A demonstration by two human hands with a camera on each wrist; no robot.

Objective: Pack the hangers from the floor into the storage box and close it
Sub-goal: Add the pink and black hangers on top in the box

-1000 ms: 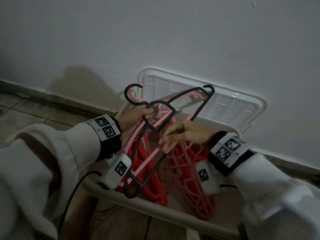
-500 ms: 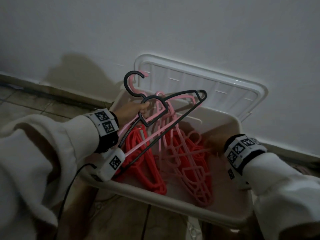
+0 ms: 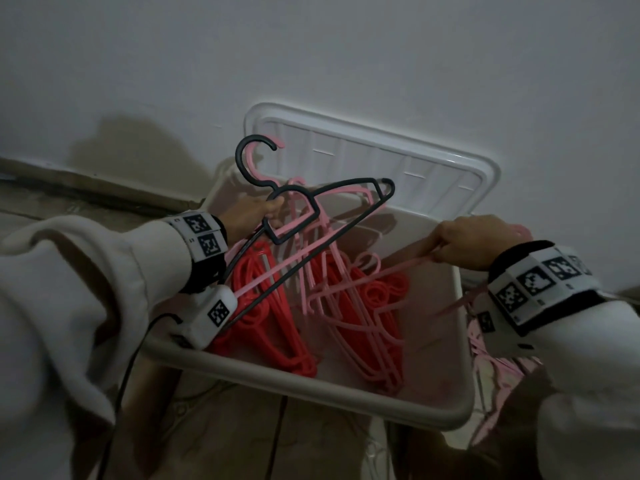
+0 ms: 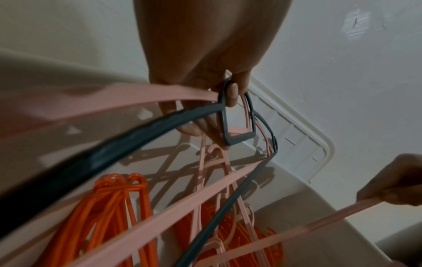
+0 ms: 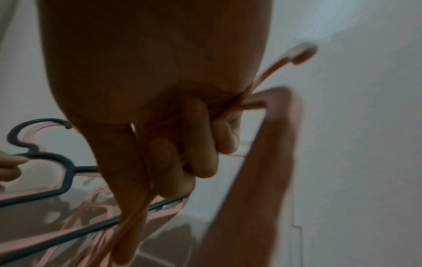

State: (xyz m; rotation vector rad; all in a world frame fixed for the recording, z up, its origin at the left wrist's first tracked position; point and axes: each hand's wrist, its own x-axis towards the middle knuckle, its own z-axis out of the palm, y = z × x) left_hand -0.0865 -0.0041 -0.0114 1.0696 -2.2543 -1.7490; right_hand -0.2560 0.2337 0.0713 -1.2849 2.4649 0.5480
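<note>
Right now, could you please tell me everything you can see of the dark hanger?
The dark hanger is thin, charcoal, plastic-looking, with an open hook on top, sloped shoulders and a straight bottom bar. It hangs tilted above the storage box, paired with a pink hanger. The left hand grips both at the neck.

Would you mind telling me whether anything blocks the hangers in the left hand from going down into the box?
No barrier: the box is open, its lid against the wall. Red hangers lie directly beneath the left hand.

Dim, grainy light throughout; wrist views blurred, perhaps by motion, with edges bowed.
</note>
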